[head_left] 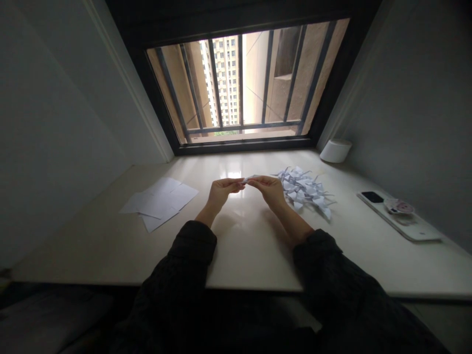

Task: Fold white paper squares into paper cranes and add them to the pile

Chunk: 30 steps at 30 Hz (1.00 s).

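Note:
A small piece of folded white paper [246, 180] is pinched between my two hands, held up over the middle of the white ledge. My left hand [223, 191] grips its left end with thumb and fingers pressed together. On the other end, my right hand [268, 189] closes in a similar pinch. Most of the folded paper is hidden by my fingers, so its shape is unclear. Just right of my right hand lies a heap of folded paper cranes [304, 189]. Several flat white paper sheets [162, 199] rest overlapping to the left.
A white phone [400, 219] with a round grip on its back lies at the right. Near the window's right corner stands a white cylindrical object [336, 150]. The barred window [243, 145] closes off the back, and the ledge's front edge [254, 287] runs before my body.

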Available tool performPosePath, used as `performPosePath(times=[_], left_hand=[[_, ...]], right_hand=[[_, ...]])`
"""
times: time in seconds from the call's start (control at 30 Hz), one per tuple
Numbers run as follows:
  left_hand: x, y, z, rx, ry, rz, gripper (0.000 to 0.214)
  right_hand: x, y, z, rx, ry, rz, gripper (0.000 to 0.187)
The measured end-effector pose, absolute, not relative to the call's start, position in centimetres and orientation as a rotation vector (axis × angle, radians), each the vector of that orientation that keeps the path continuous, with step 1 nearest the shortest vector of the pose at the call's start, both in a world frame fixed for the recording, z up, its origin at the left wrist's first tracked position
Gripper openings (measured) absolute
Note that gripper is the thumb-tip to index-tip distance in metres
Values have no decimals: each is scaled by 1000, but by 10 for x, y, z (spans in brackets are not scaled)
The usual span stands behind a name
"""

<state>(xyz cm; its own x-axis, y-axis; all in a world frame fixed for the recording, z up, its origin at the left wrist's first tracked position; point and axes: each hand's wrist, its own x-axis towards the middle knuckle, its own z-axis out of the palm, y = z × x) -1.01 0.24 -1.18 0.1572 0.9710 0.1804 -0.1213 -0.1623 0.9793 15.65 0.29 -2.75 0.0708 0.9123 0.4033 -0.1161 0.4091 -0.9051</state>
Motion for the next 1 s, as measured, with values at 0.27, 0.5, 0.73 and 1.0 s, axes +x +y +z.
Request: performPosePath(times=[0.27, 0.5, 0.73, 1.0], left_hand=[[-9, 3, -12, 1385, 977, 1299, 36], [-9, 5, -16, 1454, 956, 1376, 34], [-10, 7, -18, 1463, 981, 1477, 31], [-7, 5, -19, 1434, 975, 1554, 32]], right_hand=[[158, 5, -31, -905, -1271, 816, 17], [159, 2, -29, -939, -1341, 749, 19], [157, -1, -25, -839, -1390, 822, 16], [154, 1, -25, -825, -1197, 910, 21]])
